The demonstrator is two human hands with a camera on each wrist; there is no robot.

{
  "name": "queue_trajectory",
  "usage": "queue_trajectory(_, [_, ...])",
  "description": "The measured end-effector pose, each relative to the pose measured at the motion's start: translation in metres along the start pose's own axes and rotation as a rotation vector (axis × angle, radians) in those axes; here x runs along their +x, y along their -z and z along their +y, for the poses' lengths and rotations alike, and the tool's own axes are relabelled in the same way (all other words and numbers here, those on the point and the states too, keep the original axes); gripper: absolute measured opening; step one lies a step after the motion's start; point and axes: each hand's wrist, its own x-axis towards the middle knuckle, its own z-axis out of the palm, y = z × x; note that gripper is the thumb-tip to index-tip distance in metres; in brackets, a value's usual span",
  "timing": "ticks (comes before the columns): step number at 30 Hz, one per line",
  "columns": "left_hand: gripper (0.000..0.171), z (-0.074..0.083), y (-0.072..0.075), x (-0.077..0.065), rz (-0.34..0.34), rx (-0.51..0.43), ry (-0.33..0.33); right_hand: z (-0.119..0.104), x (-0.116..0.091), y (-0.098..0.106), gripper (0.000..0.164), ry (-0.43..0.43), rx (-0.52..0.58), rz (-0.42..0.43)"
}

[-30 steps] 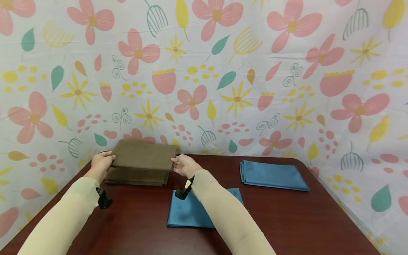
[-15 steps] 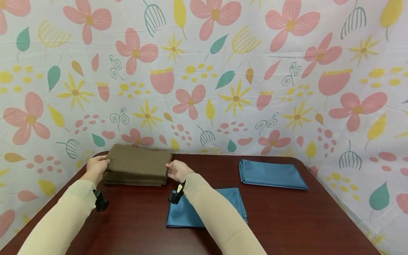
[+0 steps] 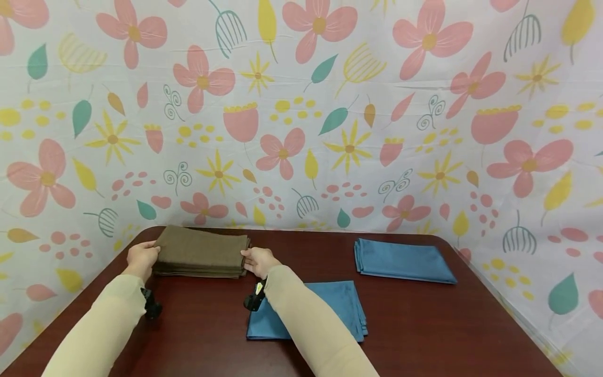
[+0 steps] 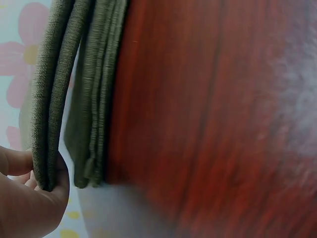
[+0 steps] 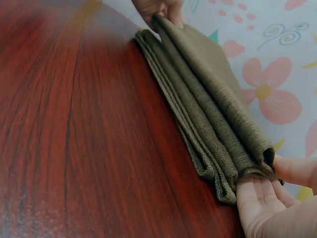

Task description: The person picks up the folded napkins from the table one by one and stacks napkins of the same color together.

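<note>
At the table's back left, an olive-brown folded cloth (image 3: pixel 202 247) lies over another folded cloth (image 3: pixel 200 274) of the same colour. My left hand (image 3: pixel 143 259) pinches the upper cloth's left end, thumb on top and fingers beneath. Its right end is pinched by my right hand (image 3: pixel 259 261). In the left wrist view a gap shows between the upper cloth (image 4: pixel 45 104) and the layers of the lower cloth (image 4: pixel 101 94) near the left hand (image 4: pixel 34 201). The right wrist view has the right hand (image 5: pixel 270 208) with its fingers under the upper cloth's corner.
A blue folded cloth (image 3: pixel 330 303) lies near the table's middle, partly behind the right forearm. Another blue folded cloth (image 3: pixel 405 260) lies at the back right of the dark red-brown table (image 3: pixel 438 324). A floral curtain (image 3: pixel 301 115) hangs behind the table.
Both hands have lowered the upper olive-brown cloth, moving it slightly left and down onto the lower one. The blue cloths have stayed in place.
</note>
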Motion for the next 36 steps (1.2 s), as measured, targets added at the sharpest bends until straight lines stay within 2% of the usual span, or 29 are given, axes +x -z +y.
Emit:
queue_trajectory(7, [0.050, -0.008, 0.003, 0.001, -0.017, -0.041, 0.010, -0.001, 0.001, -0.004, 0.058, 0.001, -0.039, 0.021])
queue_trajectory(14, [0.052, -0.011, 0.003, 0.002, -0.088, -0.027, -0.005, -0.003, -0.003, 0.000, 0.065, 0.013, -0.077, 0.051])
queue_trajectory(26, [0.053, -0.014, 0.000, 0.007, -0.160, -0.017, 0.007, -0.006, -0.002, 0.005, 0.047, 0.009, -0.114, 0.031])
queue_trajectory(31, [0.052, -0.014, -0.002, 0.011, -0.159, -0.015, 0.013, -0.005, -0.003, 0.010, 0.047, 0.023, -0.126, 0.035])
queue_trajectory(36, [0.052, -0.020, 0.000, 0.014, -0.131, -0.028, 0.015, -0.003, -0.008, 0.008, 0.048, 0.024, -0.082, 0.028])
